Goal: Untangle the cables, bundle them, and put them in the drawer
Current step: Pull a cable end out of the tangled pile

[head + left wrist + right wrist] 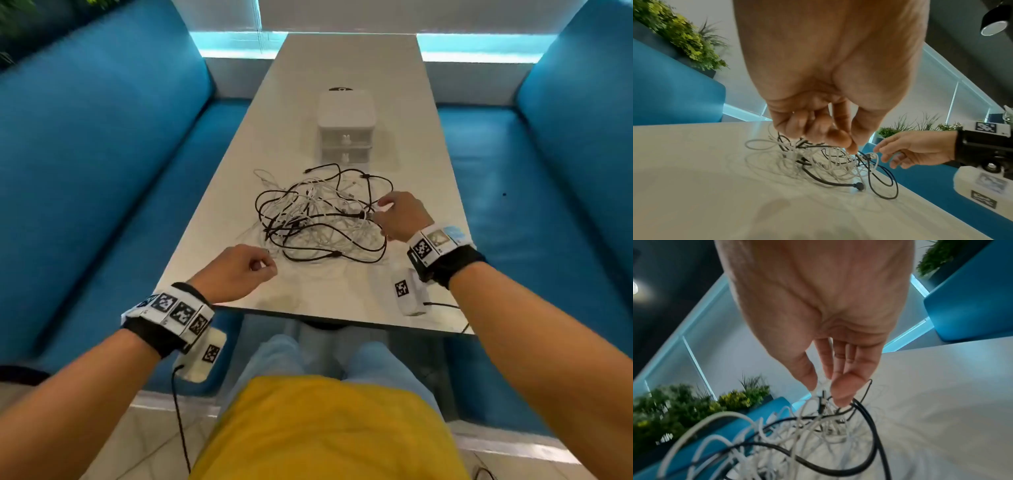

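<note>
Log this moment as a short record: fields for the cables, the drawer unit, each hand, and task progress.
cables: black and white cables in one tangled heap on the white table
drawer unit: small white drawer unit beyond the heap, both drawers closed
left hand: left hand at the heap's near edge, fingers curled; whether it pinches a strand cannot be told
right hand: right hand reaches into the heap's right side, fingers among the strands
progress: nothing untangled, bundled or stowed yet

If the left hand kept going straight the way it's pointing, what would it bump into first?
Most likely the tangled cables. The left hand points across the table at the pile's near edge, fingers curled; it may already pinch a white strand, but blur hides that.
</note>
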Motion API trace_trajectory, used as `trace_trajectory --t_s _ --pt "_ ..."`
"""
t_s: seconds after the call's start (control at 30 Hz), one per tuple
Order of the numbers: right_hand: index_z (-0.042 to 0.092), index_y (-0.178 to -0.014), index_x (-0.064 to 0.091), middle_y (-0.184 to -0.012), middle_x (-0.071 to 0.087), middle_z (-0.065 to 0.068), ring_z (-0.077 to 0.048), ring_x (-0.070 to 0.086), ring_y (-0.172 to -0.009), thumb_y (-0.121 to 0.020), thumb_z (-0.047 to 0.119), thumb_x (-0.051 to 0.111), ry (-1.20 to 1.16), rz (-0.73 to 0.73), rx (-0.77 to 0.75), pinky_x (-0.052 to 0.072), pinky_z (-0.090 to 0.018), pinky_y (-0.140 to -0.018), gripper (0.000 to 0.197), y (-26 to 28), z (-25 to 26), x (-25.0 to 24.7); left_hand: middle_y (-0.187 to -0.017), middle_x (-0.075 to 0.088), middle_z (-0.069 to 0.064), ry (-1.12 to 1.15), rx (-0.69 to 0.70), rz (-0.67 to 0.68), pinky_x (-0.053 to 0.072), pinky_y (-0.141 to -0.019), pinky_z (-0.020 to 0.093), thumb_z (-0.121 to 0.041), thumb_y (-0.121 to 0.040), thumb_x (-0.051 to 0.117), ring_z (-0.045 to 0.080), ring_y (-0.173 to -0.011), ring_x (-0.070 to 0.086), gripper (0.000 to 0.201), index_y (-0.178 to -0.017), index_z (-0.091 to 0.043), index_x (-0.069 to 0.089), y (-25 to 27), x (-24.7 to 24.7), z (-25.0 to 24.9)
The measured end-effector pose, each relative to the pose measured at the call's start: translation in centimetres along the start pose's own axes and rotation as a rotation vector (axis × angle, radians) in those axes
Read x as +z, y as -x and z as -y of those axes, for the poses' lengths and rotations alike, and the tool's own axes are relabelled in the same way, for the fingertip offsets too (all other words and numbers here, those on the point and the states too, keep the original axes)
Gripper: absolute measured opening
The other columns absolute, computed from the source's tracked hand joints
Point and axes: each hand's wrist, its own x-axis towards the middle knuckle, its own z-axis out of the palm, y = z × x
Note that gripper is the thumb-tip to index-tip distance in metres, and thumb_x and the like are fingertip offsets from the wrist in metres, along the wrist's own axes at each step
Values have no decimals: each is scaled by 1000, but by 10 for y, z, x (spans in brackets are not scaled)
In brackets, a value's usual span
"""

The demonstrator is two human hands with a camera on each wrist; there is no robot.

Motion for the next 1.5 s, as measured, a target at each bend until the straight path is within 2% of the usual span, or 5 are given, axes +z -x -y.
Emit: trace_trajectory --t_s 0.6,0.77,0.97,1.17,1.5 --pt "18 -80 66 -68 63 7 -15 60 -70 -78 20 60 36 -162 -242 48 -27 -69 7 15 50 11 -71 56 -8 136 240 -213 41 -61 15 -29 -83 69 0 -60 49 48 -128 -32 53 -109 22 -61" --pt "16 -77 67 -68 65 2 -6 58 -59 -79 17 65 -233 -115 -254 47 -18 -61 3 13 63 -13 -67 58 -13 69 352 -103 39 -64 25 -23 -89 62 -1 -62 50 8 -85 -23 68 -137 -2 -89" --pt "23 -120 50 -79 62 -1 -15 64 -64 -80 2 61 -587 196 -111 47 -24 -59 47 3 64 -19 -79 70 2 -5 357 9 50 -73 32 -25 -89 63 16 -73 63 18 -90 -10 72 -166 -51 -118" --pt "19 -93 58 -73 60 -2 -19 61 -61 -92 18 61 -568 394 84 48 -26 -57 4 -26 64 5 -73 66 -2 162 379 0 46 -60 20 -19 -92 62 -1 -55 54 15 -91 -6 70 -166 -72 -147" --pt "24 -91 77 -69 69 7 0 53 -48 -83 27 73 -199 76 -168 47 -23 -60 9 -63 46 9 -73 67 -11 708 293 -247 46 -66 20 -14 -96 56 0 -70 59 16 -85 -14 67 -136 -76 -108"
